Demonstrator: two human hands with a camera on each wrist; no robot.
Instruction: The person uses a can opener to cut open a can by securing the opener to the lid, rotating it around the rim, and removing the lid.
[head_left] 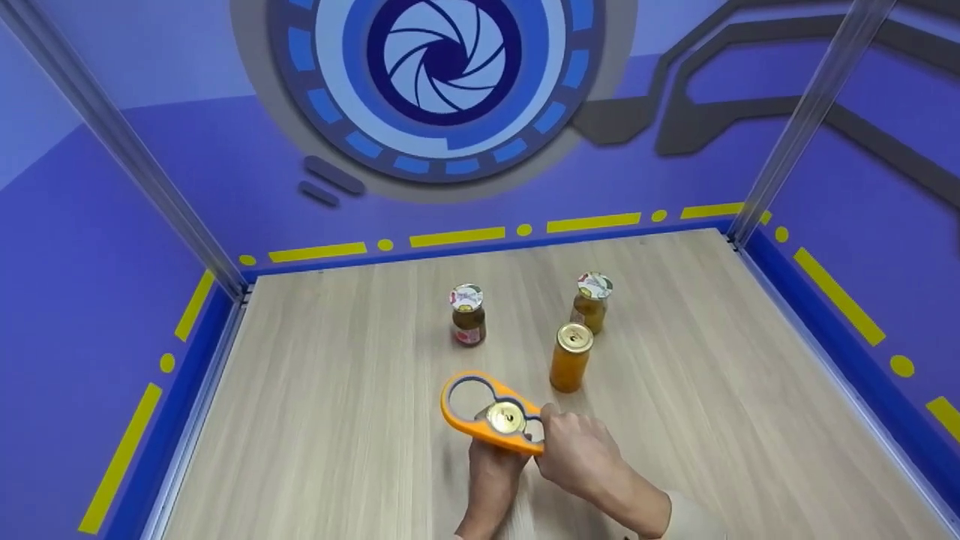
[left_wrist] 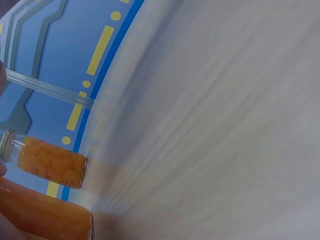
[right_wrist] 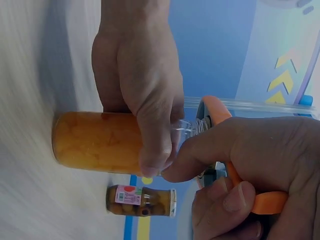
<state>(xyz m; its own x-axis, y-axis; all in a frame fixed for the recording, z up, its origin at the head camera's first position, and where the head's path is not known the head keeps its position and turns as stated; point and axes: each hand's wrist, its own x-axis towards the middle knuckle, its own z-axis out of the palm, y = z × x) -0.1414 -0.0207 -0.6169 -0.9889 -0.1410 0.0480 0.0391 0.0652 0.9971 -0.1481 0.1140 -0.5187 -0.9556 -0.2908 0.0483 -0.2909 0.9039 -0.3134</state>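
The held jar (right_wrist: 97,142), filled with orange contents, is gripped on its upper body by the left hand (head_left: 495,474), whose fingers and thumb are wrapped round the glass; it is held roughly upright, though whether its base is borne by the tabletop (head_left: 345,420) cannot be told. The narrow end of an orange opener (head_left: 480,431) is clasped by the curled fingers of the right hand (head_left: 581,451), at 4 o'clock from the gold lid (head_left: 506,418) in the head view. The lid is framed by the opener's middle ring, while the larger ring is pointed towards 10 o'clock. The step in hand is judged to be the fitting of the opener over the lid, or the start of a turn. What seems called for is a snug bite on the lid, a level swing of the handle, and a jar kept from spinning. Farther out, a second orange jar (head_left: 570,367) is stood between 1 and 2 o'clock, a jar with a patterned lid (head_left: 591,309) is partly hidden behind it near 1 o'clock, and a darker jar (head_left: 469,326) is placed near 11 o'clock.
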